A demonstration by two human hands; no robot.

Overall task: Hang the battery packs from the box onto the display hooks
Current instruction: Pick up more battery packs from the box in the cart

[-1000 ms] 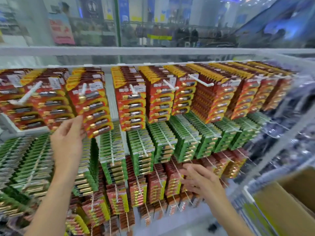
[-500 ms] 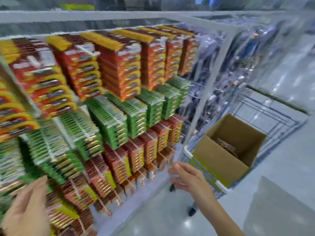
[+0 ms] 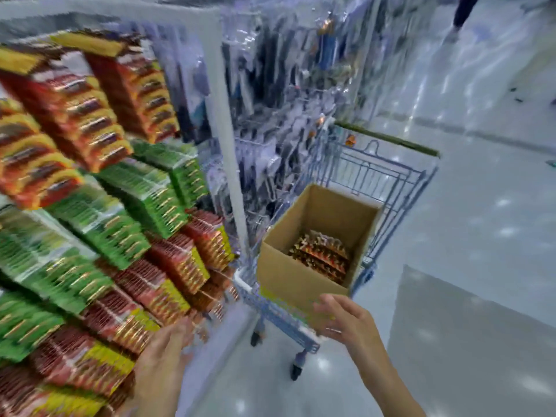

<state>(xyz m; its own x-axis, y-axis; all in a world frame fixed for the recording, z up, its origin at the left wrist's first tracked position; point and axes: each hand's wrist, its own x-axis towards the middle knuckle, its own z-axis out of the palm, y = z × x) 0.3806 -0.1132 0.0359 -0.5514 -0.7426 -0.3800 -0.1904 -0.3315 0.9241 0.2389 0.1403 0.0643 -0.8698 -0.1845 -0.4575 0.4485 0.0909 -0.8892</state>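
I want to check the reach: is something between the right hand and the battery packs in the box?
Only the near wall of the cardboard box. The right hand is open just outside it, and the battery packs lie low inside. The box top is open, so nothing blocks reaching over.

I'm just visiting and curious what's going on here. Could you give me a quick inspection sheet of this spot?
Surface: glossy pale shop floor.
Job's things: open brown cardboard box in a blue wire trolley, red-and-gold battery packs inside; red, green and yellow packs on the display rack.
Clutter: nothing seen.
Hands: left hand by the lower packs, empty; right hand open, at the box's near corner.
Cables: nothing seen.
Surroundings: clear-packaged goods alongside; image blurred.
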